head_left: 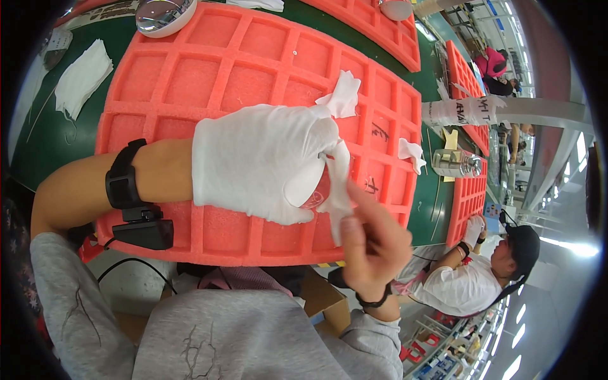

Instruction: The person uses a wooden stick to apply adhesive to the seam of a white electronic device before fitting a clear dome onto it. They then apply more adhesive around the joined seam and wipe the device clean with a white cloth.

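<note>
Far left: a stack of white wipes (81,76) lies on the green bench (38,136), beside the orange foam grid tray (253,69). A shiny round metal part (163,14) sits at the tray's top-left corner. Left forearm crosses the tray, black wrist strap (123,177) with a small black device (144,231) clipped below it. Left hand (266,161), in a white cloth glove, is closed around a small rounded part (313,190), mostly hidden by the glove. Right hand (373,244), bare, pinches a white wipe (339,183) against that part. Another scrap of wipe (411,153) lies on the tray. Further right: a metal cylinder (455,163) on the bench, more orange trays (467,202), and a co-worker (472,285) in a white shirt.
</note>
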`<action>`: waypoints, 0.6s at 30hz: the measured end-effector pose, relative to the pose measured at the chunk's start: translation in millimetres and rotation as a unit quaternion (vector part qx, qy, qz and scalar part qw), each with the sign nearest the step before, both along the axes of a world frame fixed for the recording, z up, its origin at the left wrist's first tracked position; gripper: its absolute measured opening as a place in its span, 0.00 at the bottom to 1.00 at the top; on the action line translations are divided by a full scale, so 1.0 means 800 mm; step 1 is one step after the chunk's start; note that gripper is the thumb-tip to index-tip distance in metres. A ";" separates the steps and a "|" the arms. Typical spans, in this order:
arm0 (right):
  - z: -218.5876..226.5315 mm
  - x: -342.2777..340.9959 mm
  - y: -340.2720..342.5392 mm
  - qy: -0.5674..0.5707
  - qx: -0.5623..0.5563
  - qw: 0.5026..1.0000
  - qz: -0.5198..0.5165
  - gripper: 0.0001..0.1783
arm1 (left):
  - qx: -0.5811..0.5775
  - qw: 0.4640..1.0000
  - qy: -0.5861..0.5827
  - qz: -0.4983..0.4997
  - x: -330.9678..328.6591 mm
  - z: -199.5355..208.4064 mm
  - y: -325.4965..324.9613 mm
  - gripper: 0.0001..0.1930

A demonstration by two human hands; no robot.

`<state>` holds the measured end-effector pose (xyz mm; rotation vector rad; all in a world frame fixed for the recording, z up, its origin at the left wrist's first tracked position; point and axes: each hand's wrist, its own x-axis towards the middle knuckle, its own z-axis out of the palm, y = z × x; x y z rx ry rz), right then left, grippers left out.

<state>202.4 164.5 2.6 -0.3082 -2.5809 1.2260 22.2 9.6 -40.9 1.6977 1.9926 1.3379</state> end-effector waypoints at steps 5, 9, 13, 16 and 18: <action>-0.017 -0.002 -0.003 0.073 0.194 0.972 0.108 0.26 | -0.041 0.999 0.015 0.019 0.001 0.002 0.002 0.25; -0.020 0.004 -0.006 0.082 0.206 0.970 0.099 0.30 | -0.032 0.999 0.010 0.019 0.002 -0.001 -0.001 0.26; -0.016 0.004 -0.005 0.060 0.187 0.977 0.084 0.32 | 0.006 0.999 0.020 0.023 0.002 -0.001 0.001 0.26; -0.015 0.002 -0.003 0.032 0.189 0.974 0.120 0.34 | -0.002 1.000 0.004 0.006 0.002 -0.001 0.001 0.26; -0.014 0.002 -0.002 0.018 0.190 0.974 0.122 0.34 | -0.008 1.000 -0.002 0.009 0.002 -0.002 0.002 0.26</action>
